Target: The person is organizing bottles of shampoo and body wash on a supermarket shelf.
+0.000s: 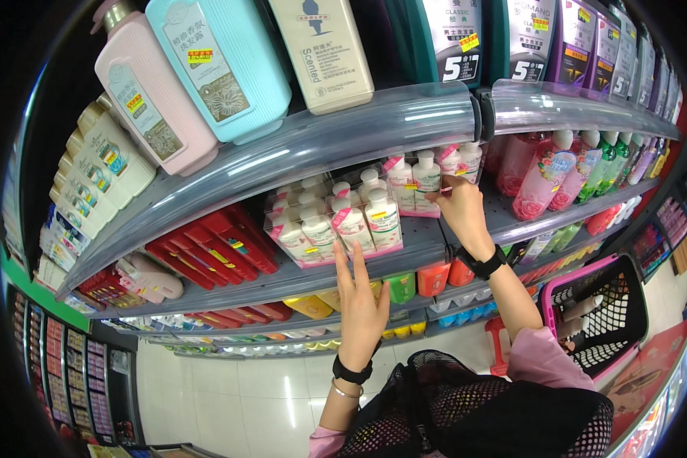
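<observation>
On the middle shelf of a store rack stand clear-boxed twin packs of white bottles (352, 220) with pink corners. My left hand (360, 303) is raised before the front packs, fingers spread, its fingertips at the lower front of one pack; whether they touch is hard to tell. My right hand (461, 209) reaches to the right side of another boxed pair (415, 183) standing farther right, thumb and index finger at its edge. The other fingers of that hand are partly hidden behind the hand. More boxed white bottles (460, 159) stand just behind this hand.
Red boxes (217, 246) lie left of the packs; pink bottles (544, 177) stand right. A clear curved shelf guard (343, 131) runs above, below large shampoo bottles (217, 74). A black shopping basket (598, 309) with a pink rim, holding bottles, is at lower right.
</observation>
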The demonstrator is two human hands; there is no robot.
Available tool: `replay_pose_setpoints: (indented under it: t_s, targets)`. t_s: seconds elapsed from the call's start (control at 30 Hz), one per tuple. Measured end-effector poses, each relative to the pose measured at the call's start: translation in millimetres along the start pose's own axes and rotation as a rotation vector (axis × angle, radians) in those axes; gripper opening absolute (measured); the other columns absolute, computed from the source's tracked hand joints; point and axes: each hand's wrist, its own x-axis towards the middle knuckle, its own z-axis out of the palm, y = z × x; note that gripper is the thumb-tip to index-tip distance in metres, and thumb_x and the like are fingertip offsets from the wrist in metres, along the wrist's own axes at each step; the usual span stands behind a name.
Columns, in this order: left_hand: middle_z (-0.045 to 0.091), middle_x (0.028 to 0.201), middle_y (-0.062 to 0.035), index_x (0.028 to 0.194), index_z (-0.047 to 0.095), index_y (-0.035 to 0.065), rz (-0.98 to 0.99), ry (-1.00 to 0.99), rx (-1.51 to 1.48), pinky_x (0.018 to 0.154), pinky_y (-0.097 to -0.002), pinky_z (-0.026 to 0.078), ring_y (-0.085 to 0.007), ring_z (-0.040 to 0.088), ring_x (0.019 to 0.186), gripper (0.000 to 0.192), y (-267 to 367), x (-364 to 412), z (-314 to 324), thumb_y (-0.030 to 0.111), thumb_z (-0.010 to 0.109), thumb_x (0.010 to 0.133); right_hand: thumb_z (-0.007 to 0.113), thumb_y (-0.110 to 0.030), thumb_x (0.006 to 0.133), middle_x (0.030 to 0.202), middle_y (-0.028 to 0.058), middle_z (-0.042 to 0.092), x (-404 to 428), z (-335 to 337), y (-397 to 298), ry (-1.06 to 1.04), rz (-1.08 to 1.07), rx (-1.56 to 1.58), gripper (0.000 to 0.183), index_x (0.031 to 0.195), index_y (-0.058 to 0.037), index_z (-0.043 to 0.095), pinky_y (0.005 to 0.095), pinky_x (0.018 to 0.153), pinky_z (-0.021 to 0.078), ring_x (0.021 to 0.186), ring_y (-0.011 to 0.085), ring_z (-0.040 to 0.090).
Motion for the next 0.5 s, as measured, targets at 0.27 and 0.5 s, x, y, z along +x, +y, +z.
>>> replay_pose_setpoints:
  t_s: [0.27,0.5]
  targets:
    - [0.007,0.151,-0.0234,0.145,0.021,0.0061,-0.010,0.019,0.021,0.106,-0.0444,0.031,-0.0417,0.019,0.137,0.075,0,-1,-9,0.003,0.062,0.082,0.073,-0.011,0.069,0.081,0.0192,0.066,3,4,-6,0.040,-0.038,-0.055,0.027,0.091,0.0020,0.066,0.0362,0.066,0.0513,0.074,0.0323,0.066]
    - [0.007,0.152,-0.0224,0.145,0.020,0.0043,0.023,0.015,0.011,0.109,-0.0446,0.026,-0.0403,0.018,0.138,0.075,-1,2,-8,0.002,0.061,0.083,0.073,-0.011,0.069,0.079,0.0167,0.067,4,3,-5,-0.195,0.016,-0.049,0.024,0.088,0.0019,0.065,0.0345,0.064,0.0504,0.070,0.0262,0.066]
